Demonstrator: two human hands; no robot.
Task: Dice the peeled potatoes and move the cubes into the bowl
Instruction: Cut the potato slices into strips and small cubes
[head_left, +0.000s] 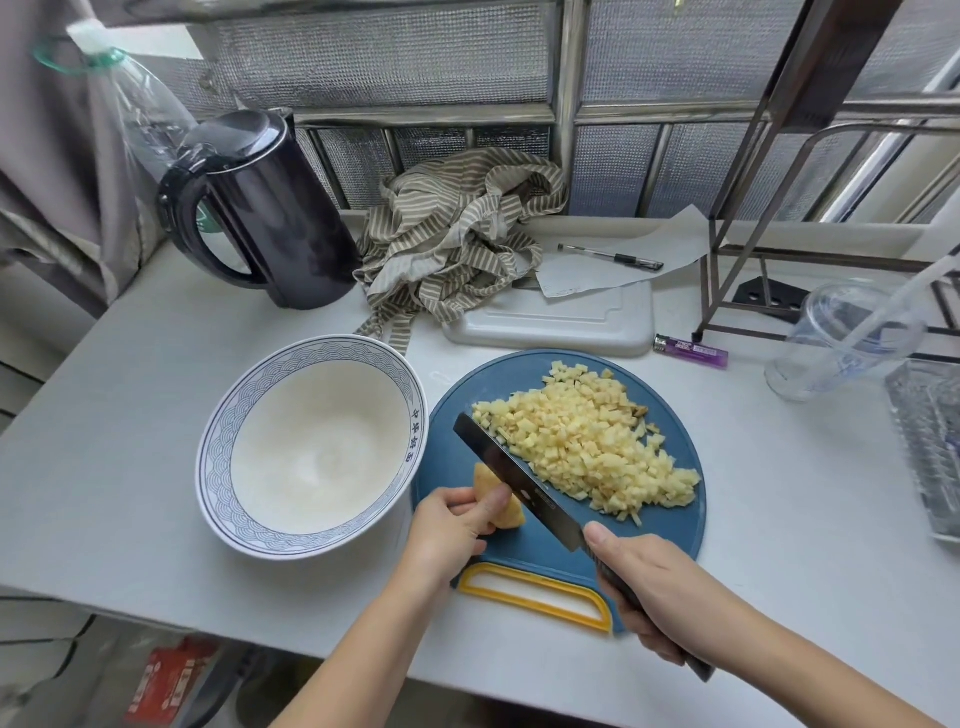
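A round blue cutting board (670, 525) with a yellow handle lies in front of me. A large heap of diced potato cubes (587, 441) covers its right half. My left hand (457, 535) pinches a piece of peeled potato (501, 501) at the board's left edge. My right hand (649, 587) grips the handle of a black knife (514, 480), whose blade runs diagonally between the potato piece and the heap, its flat side against the cubes. An empty white bowl (223, 441) with a blue patterned rim stands left of the board.
A black kettle (270, 208) stands at the back left, beside a striped cloth (457, 234). Behind the board lie a white board (561, 322), paper with a pen (613, 257), and a purple lighter (691, 352). A clear plastic cup (841, 343) and glass tray (930, 447) stand right.
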